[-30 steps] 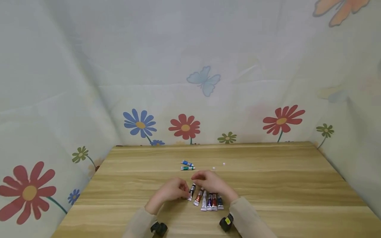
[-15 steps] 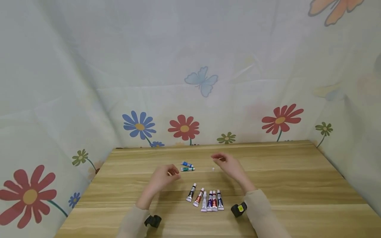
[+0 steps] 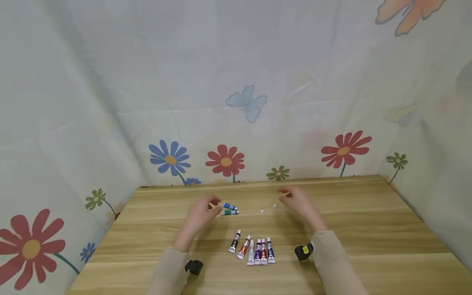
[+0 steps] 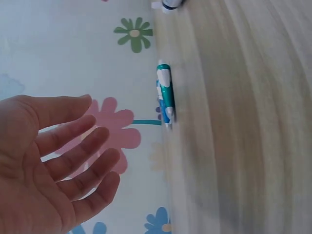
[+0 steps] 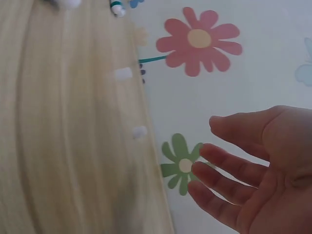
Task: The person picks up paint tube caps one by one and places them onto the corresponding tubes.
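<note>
My left hand [image 3: 200, 212] hovers just left of a blue paint tube [image 3: 230, 206] and a green paint tube [image 3: 230, 212]; its fingers are loosely bent and hold nothing. In the left wrist view both tubes lie side by side beyond the fingertips. To the right, my right hand [image 3: 299, 203] is in the air beside two small white caps, a nearer cap [image 5: 123, 73] and a farther cap [image 5: 140, 132]. Its relaxed fingers are bare too. Closer to the person, a black paint tube [image 3: 234, 241] and an orange-red paint tube [image 3: 244, 247] lie slanted.
Right of the slanted tubes lie a silvery-white tube [image 3: 250, 253], a purple tube [image 3: 257, 252], a red tube [image 3: 264, 252] and a dark blue tube [image 3: 271, 250]. The wood-grain table [image 3: 361, 229] ends at a flower-printed cloth backdrop [image 3: 295, 123].
Both hands have left the black tube, which stays lying on the table. The left hand moved up and left toward the blue and green tubes; the right moved away to the right, past the caps.
</note>
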Tool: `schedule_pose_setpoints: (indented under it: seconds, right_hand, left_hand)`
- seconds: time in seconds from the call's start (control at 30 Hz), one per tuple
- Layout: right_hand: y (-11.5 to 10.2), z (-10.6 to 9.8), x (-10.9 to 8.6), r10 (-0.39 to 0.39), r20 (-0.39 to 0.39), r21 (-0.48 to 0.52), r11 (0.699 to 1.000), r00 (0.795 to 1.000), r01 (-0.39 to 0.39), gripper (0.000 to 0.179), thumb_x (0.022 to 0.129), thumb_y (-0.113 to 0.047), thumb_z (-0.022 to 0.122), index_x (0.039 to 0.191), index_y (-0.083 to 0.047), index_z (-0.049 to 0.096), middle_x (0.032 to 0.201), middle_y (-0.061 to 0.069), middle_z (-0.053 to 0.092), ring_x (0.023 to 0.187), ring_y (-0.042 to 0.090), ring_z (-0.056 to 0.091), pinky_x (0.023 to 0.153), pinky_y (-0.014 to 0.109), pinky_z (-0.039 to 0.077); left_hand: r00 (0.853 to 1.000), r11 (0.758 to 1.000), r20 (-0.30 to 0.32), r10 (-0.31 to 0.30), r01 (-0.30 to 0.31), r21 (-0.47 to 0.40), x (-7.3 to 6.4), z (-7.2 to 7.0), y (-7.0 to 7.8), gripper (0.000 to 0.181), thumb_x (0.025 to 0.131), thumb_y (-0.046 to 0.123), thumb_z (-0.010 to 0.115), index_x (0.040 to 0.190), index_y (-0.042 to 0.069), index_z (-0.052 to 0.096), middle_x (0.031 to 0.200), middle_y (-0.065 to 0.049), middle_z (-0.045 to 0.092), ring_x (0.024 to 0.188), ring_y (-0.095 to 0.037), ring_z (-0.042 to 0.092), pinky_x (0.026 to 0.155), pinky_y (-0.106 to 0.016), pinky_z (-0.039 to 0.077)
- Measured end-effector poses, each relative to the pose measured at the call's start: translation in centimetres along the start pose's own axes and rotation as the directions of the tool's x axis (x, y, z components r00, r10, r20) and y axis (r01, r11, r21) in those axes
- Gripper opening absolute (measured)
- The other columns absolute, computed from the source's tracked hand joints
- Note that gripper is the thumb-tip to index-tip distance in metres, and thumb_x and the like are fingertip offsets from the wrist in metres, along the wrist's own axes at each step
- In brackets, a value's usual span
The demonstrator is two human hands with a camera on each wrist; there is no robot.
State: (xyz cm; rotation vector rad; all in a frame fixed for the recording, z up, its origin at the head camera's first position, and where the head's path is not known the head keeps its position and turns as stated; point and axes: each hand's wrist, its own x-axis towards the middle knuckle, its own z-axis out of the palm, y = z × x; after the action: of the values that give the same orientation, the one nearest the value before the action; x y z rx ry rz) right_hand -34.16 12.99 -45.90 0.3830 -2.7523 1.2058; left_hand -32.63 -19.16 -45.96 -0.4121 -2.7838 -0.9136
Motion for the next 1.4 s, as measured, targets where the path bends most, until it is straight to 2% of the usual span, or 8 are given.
schedule_pose_setpoints:
  seconds: [0.1, 0.23, 0.5, 0.67, 0.83, 0.97, 1.2, 1.4]
  right_hand:
    - [0.4, 1.2, 0.1, 0.010, 0.053, -0.020, 1.000, 0.999, -0.009, 0.033, 0.091, -0.011, 0.058, 0.123, -0.005, 0.058, 0.120, 0.018, 0.056, 0.099, 0.029, 0.056, 0.081, 0.044, 0.046]
    - [0.6, 2.4, 0.0, 0.000, 0.067, -0.045, 0.999, 0.998, 0.003, 0.035, 0.088, -0.008, 0.060, 0.123, -0.003, 0.057, 0.119, 0.020, 0.055, 0.095, 0.029, 0.057, 0.080, 0.045, 0.046]
    - [1.0, 3.4, 0.2, -0.020, 0.108, -0.123, 0.992, 0.994, 0.033, 0.030, 0.085, -0.006, 0.062, 0.114, 0.002, 0.062, 0.104, 0.017, 0.061, 0.096, 0.031, 0.057, 0.086, 0.046, 0.044]
    - [0.9, 3.6, 0.2, -0.005, 0.101, -0.152, 0.988, 0.995, 0.020, 0.022, 0.083, -0.004, 0.063, 0.104, 0.001, 0.066, 0.095, 0.013, 0.061, 0.088, 0.026, 0.057, 0.083, 0.043, 0.045]
    - [0.6, 3.7, 0.1, 0.001, 0.104, -0.152, 0.988, 0.995, 0.015, 0.016, 0.080, -0.001, 0.065, 0.095, 0.000, 0.068, 0.091, 0.010, 0.064, 0.085, 0.024, 0.058, 0.081, 0.042, 0.046]
    - [0.4, 3.8, 0.2, 0.003, 0.118, -0.162, 0.987, 0.993, 0.016, 0.014, 0.078, 0.000, 0.067, 0.092, -0.001, 0.068, 0.088, 0.008, 0.064, 0.084, 0.023, 0.058, 0.081, 0.041, 0.046]
    - [0.2, 3.8, 0.1, -0.022, 0.137, -0.175, 0.983, 0.990, 0.046, 0.012, 0.074, 0.004, 0.068, 0.083, -0.003, 0.069, 0.079, 0.005, 0.063, 0.077, 0.019, 0.056, 0.078, 0.038, 0.045]
    - [0.2, 4.0, 0.0, -0.022, 0.152, -0.165, 0.985, 0.988, 0.047, 0.011, 0.075, 0.004, 0.067, 0.081, -0.005, 0.069, 0.076, 0.001, 0.061, 0.074, 0.016, 0.055, 0.075, 0.036, 0.045]
  left_hand:
    - [0.999, 1.000, 0.051, 0.003, -0.004, 0.012, 0.2, 0.9, -0.2, 0.023, 0.086, 0.019, 0.067, 0.105, 0.006, 0.064, 0.096, -0.007, 0.063, 0.084, -0.024, 0.057, 0.074, -0.038, 0.047]
    - [0.995, 1.000, 0.093, 0.031, -0.031, 0.002, 0.5, 1.7, 0.0, 0.024, 0.087, 0.018, 0.066, 0.106, 0.004, 0.064, 0.100, -0.010, 0.062, 0.090, -0.029, 0.057, 0.078, -0.042, 0.046]
    - [0.981, 0.997, 0.176, 0.079, -0.079, -0.007, 0.9, 2.4, -0.5, 0.021, 0.085, 0.012, 0.067, 0.104, 0.003, 0.065, 0.103, -0.014, 0.061, 0.096, -0.030, 0.057, 0.082, -0.045, 0.045]
    - [0.969, 0.995, 0.229, 0.096, -0.095, -0.015, 0.9, 2.6, -0.5, 0.023, 0.085, 0.013, 0.067, 0.105, 0.002, 0.065, 0.104, -0.014, 0.063, 0.095, -0.030, 0.057, 0.084, -0.046, 0.044]
    - [0.963, 0.996, 0.256, 0.084, -0.089, 0.008, 0.9, 2.7, -0.5, 0.025, 0.086, 0.014, 0.067, 0.107, 0.001, 0.065, 0.098, -0.011, 0.062, 0.080, -0.022, 0.055, 0.074, -0.039, 0.045]
    - [0.954, 0.993, 0.283, 0.101, -0.116, 0.037, 0.9, 2.8, -0.6, 0.030, 0.085, 0.014, 0.067, 0.110, -0.002, 0.065, 0.093, -0.010, 0.058, 0.072, -0.018, 0.048, 0.067, -0.035, 0.042]
    - [0.947, 0.986, 0.294, 0.131, -0.154, 0.059, 0.5, 3.0, -0.3, 0.034, 0.084, 0.016, 0.068, 0.110, -0.005, 0.063, 0.094, -0.013, 0.056, 0.077, -0.021, 0.052, 0.070, -0.037, 0.045]
    - [0.947, 0.980, 0.281, 0.156, -0.184, 0.079, 0.3, 3.2, -0.3, 0.029, 0.084, 0.015, 0.068, 0.107, -0.003, 0.065, 0.102, -0.014, 0.062, 0.092, -0.029, 0.059, 0.084, -0.044, 0.045]
